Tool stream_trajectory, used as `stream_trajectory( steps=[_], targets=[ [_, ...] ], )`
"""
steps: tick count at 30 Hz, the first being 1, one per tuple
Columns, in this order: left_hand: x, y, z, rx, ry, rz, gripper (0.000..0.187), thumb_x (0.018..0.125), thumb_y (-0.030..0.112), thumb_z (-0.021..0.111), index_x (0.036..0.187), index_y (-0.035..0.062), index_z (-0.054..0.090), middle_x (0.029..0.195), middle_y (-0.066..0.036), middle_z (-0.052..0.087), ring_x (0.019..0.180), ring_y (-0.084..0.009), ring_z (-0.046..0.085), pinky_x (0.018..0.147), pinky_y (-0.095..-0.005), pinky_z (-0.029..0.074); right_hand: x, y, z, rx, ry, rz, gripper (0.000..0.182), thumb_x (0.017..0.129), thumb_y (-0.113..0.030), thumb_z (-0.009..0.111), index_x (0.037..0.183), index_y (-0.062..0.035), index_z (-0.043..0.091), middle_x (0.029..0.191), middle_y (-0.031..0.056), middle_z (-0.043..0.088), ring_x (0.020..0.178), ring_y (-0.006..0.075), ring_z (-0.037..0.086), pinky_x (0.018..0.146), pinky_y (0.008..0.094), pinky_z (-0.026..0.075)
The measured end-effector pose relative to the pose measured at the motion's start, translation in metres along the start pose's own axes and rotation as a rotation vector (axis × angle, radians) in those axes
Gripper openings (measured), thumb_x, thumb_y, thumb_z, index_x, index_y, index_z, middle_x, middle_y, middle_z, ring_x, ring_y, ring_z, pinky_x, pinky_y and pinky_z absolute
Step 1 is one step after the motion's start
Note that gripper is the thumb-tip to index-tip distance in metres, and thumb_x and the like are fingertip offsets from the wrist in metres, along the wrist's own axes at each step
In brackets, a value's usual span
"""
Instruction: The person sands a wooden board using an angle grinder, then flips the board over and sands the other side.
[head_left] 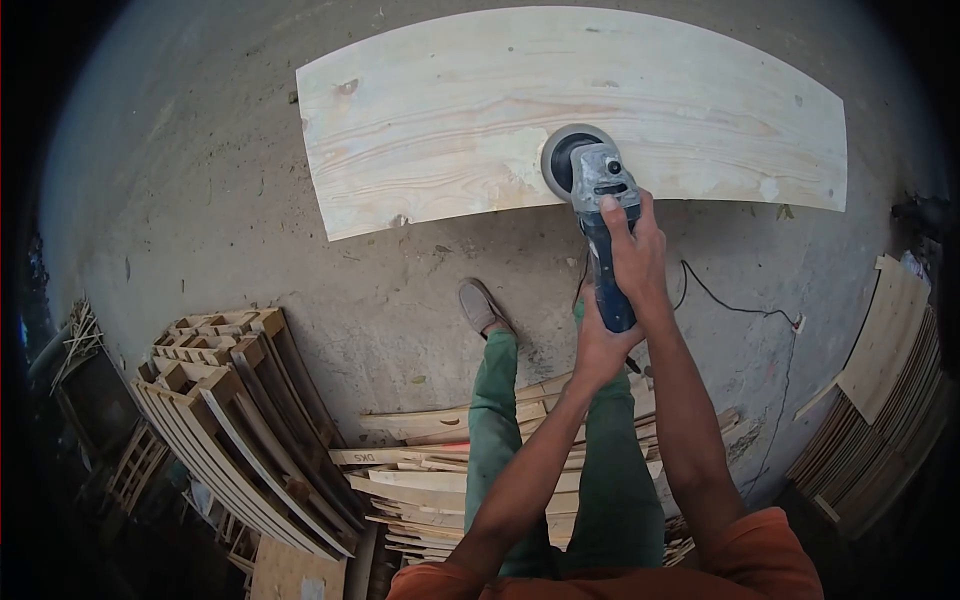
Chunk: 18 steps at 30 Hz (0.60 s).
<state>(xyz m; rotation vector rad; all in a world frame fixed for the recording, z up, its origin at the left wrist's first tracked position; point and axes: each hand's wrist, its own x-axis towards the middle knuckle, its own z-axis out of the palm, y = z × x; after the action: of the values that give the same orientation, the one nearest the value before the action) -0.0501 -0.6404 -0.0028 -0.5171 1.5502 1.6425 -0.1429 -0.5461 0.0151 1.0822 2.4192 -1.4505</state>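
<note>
A blue and grey angle grinder (602, 235) with a round disc (562, 160) is held over a pale wooden board (430, 130). The disc sits at the board's near edge, right of its middle, and appears to rest on the surface. My right hand (641, 255) wraps around the grinder's body just behind its metal head, thumb on top. Lower down, my left hand (603, 345) is closed around the rear end of the handle. Some of the fingers of both hands are hidden beneath the tool.
A dark power cord (745, 308) runs over the concrete floor (390, 290) at right. Stacked pallets (250, 400) stand at lower left, and loose wooden strips (420, 490) lie around my legs. More stacked boards (880, 380) are at far right.
</note>
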Motion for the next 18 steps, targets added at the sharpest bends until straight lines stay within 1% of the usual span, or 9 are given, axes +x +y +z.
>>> stream_trajectory(
  steps=[3, 5, 6, 9, 12, 14, 15, 16, 18],
  targets=[
    [-0.009, 0.004, 0.001, -0.017, -0.021, -0.005, 0.076, 0.077, 0.017, 0.083, 0.138, 0.0013, 0.041, 0.115, -0.014, 0.064, 0.104, -0.0211, 0.063, 0.092, -0.0349, 0.050, 0.000, 0.002, -0.001, -0.047, -0.047, -0.025, 0.069, 0.095, -0.056, 0.061, 0.131, 0.0019, 0.052, 0.102, 0.0248, 0.071, 0.096, 0.0356, 0.072, 0.084, 0.0433, 0.054],
    [-0.020, 0.004, 0.002, 0.028, -0.039, -0.031, 0.075, 0.076, 0.017, 0.083, 0.137, 0.0010, 0.042, 0.115, -0.014, 0.064, 0.104, -0.0210, 0.063, 0.092, -0.0350, 0.050, -0.010, 0.005, -0.011, 0.034, 0.022, 0.050, 0.071, 0.095, -0.058, 0.060, 0.131, 0.0026, 0.052, 0.102, 0.0255, 0.070, 0.095, 0.0371, 0.072, 0.085, 0.0435, 0.054],
    [-0.023, 0.005, 0.005, 0.072, -0.061, -0.057, 0.074, 0.076, 0.018, 0.084, 0.136, 0.0007, 0.042, 0.114, -0.014, 0.064, 0.104, -0.0209, 0.063, 0.092, -0.0352, 0.050, -0.010, 0.002, -0.012, 0.034, 0.020, 0.034, 0.071, 0.095, -0.058, 0.060, 0.131, 0.0026, 0.052, 0.102, 0.0255, 0.070, 0.095, 0.0371, 0.072, 0.085, 0.0435, 0.054],
    [-0.018, 0.008, 0.007, 0.041, -0.030, 0.003, 0.075, 0.076, 0.018, 0.083, 0.136, 0.0000, 0.042, 0.115, -0.015, 0.064, 0.104, -0.0206, 0.063, 0.093, -0.0346, 0.049, -0.009, -0.001, -0.014, 0.010, 0.033, 0.041, 0.073, 0.095, -0.061, 0.058, 0.130, 0.0026, 0.052, 0.101, 0.0259, 0.070, 0.095, 0.0388, 0.071, 0.085, 0.0448, 0.053],
    [-0.002, 0.012, 0.003, 0.012, 0.004, 0.013, 0.076, 0.077, 0.018, 0.083, 0.137, -0.0001, 0.042, 0.116, -0.015, 0.063, 0.105, -0.0209, 0.062, 0.093, -0.0344, 0.049, 0.007, -0.007, 0.001, 0.008, -0.002, -0.014, 0.075, 0.094, -0.063, 0.057, 0.130, 0.0023, 0.052, 0.101, 0.0267, 0.071, 0.093, 0.0405, 0.071, 0.085, 0.0459, 0.053],
    [-0.001, 0.007, 0.001, -0.002, 0.022, 0.020, 0.076, 0.077, 0.019, 0.083, 0.137, -0.0001, 0.042, 0.116, -0.015, 0.064, 0.105, -0.0211, 0.062, 0.093, -0.0344, 0.049, 0.012, -0.011, 0.007, -0.075, -0.065, -0.022, 0.076, 0.093, -0.064, 0.057, 0.131, 0.0018, 0.052, 0.099, 0.0277, 0.071, 0.094, 0.0425, 0.071, 0.086, 0.0467, 0.053],
    [-0.004, 0.005, 0.001, -0.018, 0.036, 0.060, 0.074, 0.077, 0.018, 0.083, 0.137, 0.0000, 0.042, 0.115, -0.015, 0.064, 0.105, -0.0211, 0.062, 0.093, -0.0346, 0.049, 0.008, -0.015, 0.006, -0.098, -0.075, -0.006, 0.080, 0.092, -0.066, 0.057, 0.133, 0.0028, 0.050, 0.096, 0.0291, 0.071, 0.094, 0.0454, 0.070, 0.087, 0.0474, 0.052],
    [-0.005, 0.004, 0.002, -0.043, 0.053, 0.105, 0.073, 0.077, 0.018, 0.082, 0.136, 0.0001, 0.043, 0.115, -0.014, 0.064, 0.104, -0.0210, 0.063, 0.093, -0.0347, 0.049, 0.004, -0.013, 0.005, -0.099, -0.073, -0.016, 0.080, 0.092, -0.066, 0.057, 0.133, 0.0028, 0.050, 0.096, 0.0291, 0.071, 0.094, 0.0454, 0.070, 0.087, 0.0474, 0.052],
    [-0.017, 0.009, 0.000, -0.003, 0.025, 0.079, 0.073, 0.077, 0.017, 0.082, 0.136, 0.0001, 0.043, 0.115, -0.014, 0.064, 0.104, -0.0208, 0.063, 0.093, -0.0348, 0.049, -0.003, -0.010, 0.002, -0.034, 0.001, -0.014, 0.082, 0.092, -0.067, 0.056, 0.134, 0.0033, 0.049, 0.096, 0.0305, 0.070, 0.095, 0.0471, 0.069, 0.088, 0.0482, 0.051]
  ],
)
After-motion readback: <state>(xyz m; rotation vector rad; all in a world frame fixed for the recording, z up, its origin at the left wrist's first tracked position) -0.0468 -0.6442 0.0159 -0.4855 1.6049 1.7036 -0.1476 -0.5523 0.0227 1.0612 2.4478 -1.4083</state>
